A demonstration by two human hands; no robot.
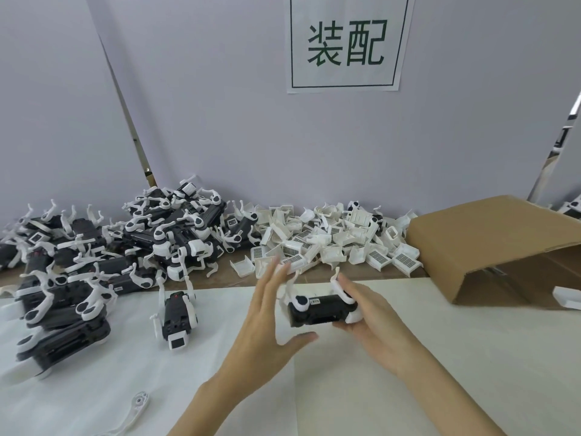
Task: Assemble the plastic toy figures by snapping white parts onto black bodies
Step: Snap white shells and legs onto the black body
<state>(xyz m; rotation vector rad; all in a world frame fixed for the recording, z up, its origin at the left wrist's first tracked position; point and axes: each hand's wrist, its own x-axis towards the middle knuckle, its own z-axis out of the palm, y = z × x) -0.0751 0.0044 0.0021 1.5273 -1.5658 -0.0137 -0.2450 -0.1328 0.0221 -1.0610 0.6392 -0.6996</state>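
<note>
My right hand [369,316] grips a black toy body [320,311] with white legs fitted, holding it just above the white table cover. My left hand [270,313] hovers beside the body's left end, fingers straight and spread, thumb out below, holding nothing. One assembled figure [176,316] lies on the cover left of my hands. Behind them, a heap of loose white parts [330,243] stretches along the wall. A large pile of black-and-white figures [103,253] fills the left side.
An open cardboard box [503,247] lies on its side at the right, with a white piece [567,297] beneath its flap. A loose white leg part [135,410] lies near the front edge. A paper sign [345,42] hangs on the wall.
</note>
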